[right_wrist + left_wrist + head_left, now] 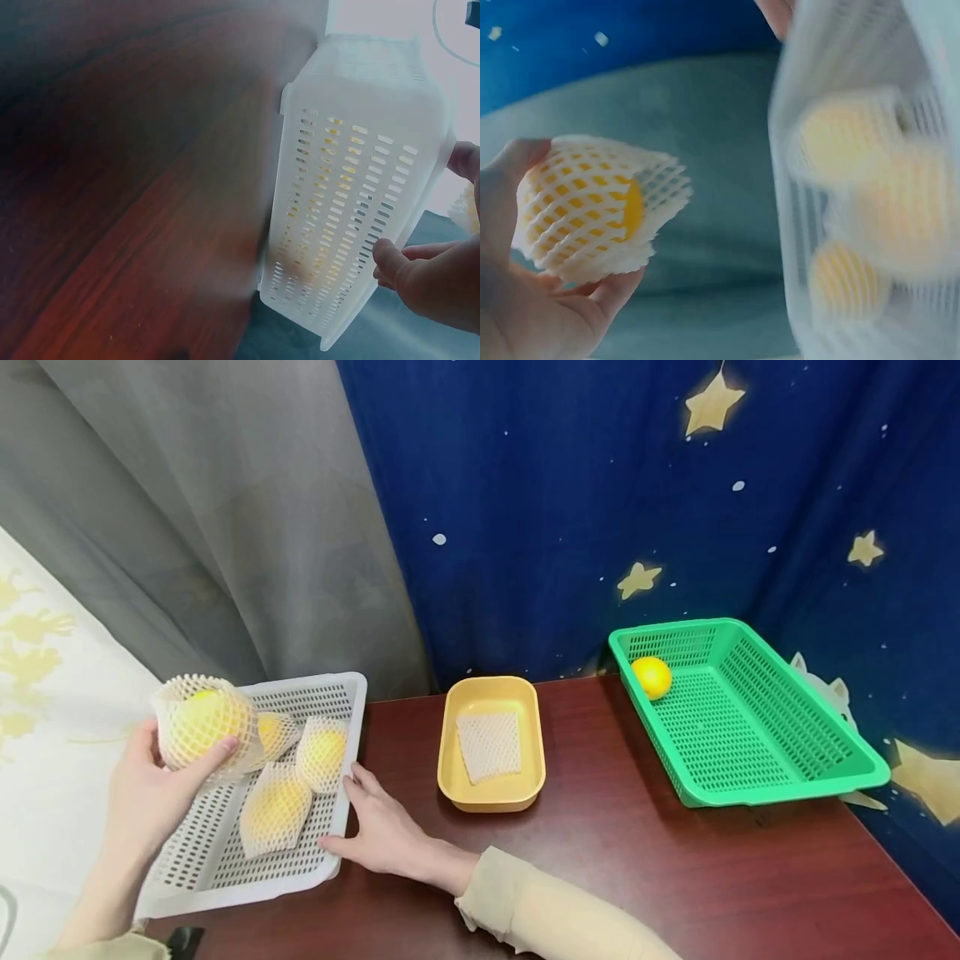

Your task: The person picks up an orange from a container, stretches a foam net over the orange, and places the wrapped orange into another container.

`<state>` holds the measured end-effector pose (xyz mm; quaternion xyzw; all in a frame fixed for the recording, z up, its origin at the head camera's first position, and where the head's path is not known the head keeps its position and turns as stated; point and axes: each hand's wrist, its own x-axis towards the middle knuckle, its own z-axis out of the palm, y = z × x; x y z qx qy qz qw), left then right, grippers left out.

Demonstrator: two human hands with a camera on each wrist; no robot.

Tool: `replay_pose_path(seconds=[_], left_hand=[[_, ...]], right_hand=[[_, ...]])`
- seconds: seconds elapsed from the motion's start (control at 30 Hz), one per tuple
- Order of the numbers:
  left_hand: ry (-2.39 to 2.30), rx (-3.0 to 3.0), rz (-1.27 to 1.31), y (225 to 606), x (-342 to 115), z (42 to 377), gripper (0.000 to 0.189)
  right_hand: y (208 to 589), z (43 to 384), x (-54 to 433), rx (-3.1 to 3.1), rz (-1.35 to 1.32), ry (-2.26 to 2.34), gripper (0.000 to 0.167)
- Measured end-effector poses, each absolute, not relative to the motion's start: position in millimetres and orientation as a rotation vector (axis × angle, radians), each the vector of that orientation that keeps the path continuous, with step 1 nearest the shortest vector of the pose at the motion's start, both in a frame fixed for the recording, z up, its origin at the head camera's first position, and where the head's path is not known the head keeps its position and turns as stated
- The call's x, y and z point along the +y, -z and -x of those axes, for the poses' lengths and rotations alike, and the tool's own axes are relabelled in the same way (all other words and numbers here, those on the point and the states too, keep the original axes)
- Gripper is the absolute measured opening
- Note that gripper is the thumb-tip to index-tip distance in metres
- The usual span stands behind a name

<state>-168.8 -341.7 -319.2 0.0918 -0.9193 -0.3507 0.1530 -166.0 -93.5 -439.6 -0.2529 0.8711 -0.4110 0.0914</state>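
Observation:
My left hand (150, 789) holds an orange (206, 718) in a white foam net sleeve, raised over the left part of a white basket (255, 897). In the left wrist view the sleeve (592, 202) is loose at one end and bare orange peel shows there. Thumb and fingers of my right hand (386, 831) grip the basket's right rim; the right wrist view shows fingertips (386, 259) at the outer wall. Inside the basket lie several more netted oranges, among them one at the front (276, 814) and one by the right wall (325, 756).
A small yellow tray (491, 797) stands mid-table with an unfilled foam net (491, 746) lying flat in it. Farther right is a green basket (787, 789) with one bare orange (651, 677) at its left wall. Curtains (525, 527) hang behind the dark red table (600, 852).

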Motion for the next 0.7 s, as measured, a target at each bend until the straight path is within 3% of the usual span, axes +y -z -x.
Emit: replay_pose_path(seconds=[0.27,0.43,0.7], left_hand=[[0.536,-3.04,0.065,319.4,-391.4,202.9,0.096],[0.292,-3.232,0.274,325.8,-404.0,224.7,0.099],[0.134,-3.34,0.312,345.4,-415.0,237.6,0.096]], right_hand=[[436.7,164.5,-91.7,2.585,0.751,1.177,0.085],[436.6,164.9,-89.4,2.575,0.742,1.189,0.086],[437.6,164.7,-88.8,2.572,0.75,1.194,0.085]])
